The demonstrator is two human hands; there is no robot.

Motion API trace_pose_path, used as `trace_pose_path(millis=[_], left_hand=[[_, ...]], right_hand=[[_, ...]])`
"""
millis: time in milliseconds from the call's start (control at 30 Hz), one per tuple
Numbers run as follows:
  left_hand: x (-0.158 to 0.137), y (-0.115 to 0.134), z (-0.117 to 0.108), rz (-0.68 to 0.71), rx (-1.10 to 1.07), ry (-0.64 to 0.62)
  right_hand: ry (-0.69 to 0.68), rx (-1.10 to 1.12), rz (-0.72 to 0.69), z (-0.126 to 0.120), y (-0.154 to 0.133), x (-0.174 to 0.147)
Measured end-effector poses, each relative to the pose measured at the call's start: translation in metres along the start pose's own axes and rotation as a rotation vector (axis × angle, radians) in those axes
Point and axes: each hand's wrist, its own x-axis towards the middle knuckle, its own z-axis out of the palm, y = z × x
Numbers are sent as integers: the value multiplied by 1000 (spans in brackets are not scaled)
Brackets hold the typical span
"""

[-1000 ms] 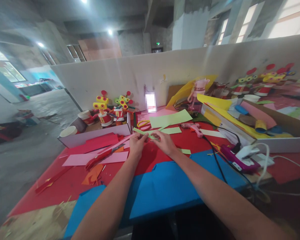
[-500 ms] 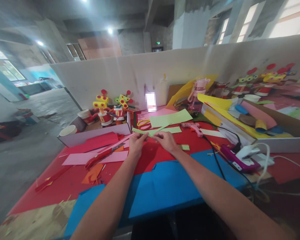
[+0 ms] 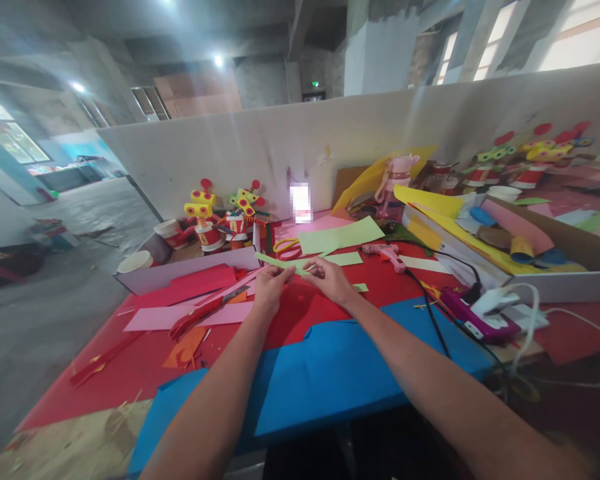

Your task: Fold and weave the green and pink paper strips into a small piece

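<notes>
The fingertips of both hands meet on a narrow light green paper strip [image 3: 280, 263], which runs from the upper left near the cardboard tray across to the gap between the hands, lifted slightly over the table. The left hand [image 3: 269, 288] pinches the strip between thumb and forefinger, the other fingers curled under; the right hand [image 3: 333, 281] closes its fingertips on the strip's near end just beside the left thumb, so the two hands almost touch. Whether the strip is folded between them is too small to tell. Under the hands lies a red sheet [image 3: 305, 310], and nearer the body a large blue sheet [image 3: 330, 373] overlaps its edge and hangs over the table front, with both bare forearms stretched over it. A small green offcut [image 3: 361, 287] lies just right of the right wrist. Behind the hands sit a larger pale green sheet [image 3: 343, 235] and yellow-handled scissors [image 3: 286, 247] lying on pink paper. To the right of those a pink glue gun [image 3: 386, 253] lies on the red sheet, its black cable [image 3: 430, 303] trailing toward a purple and white device [image 3: 473, 319] at the table's right edge. To the left, pink and red paper pieces [image 3: 190, 313] are scattered, and beyond them a cardboard tray [image 3: 190, 270] holds paper-cup robot figures [image 3: 205, 223] in red and yellow. A long box [image 3: 530, 260] of coloured paper rolls fills the right side.
</notes>
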Motion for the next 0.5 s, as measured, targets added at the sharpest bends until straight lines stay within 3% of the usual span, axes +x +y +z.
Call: trace_pose_path(millis=[300, 500], left_hand=[[2, 1, -3, -29, -60, 24], [2, -1, -3, 6, -19, 12]], right_hand=[[-7, -73, -138, -2, -8, -4], [32, -135, -154, -3, -4, -1]])
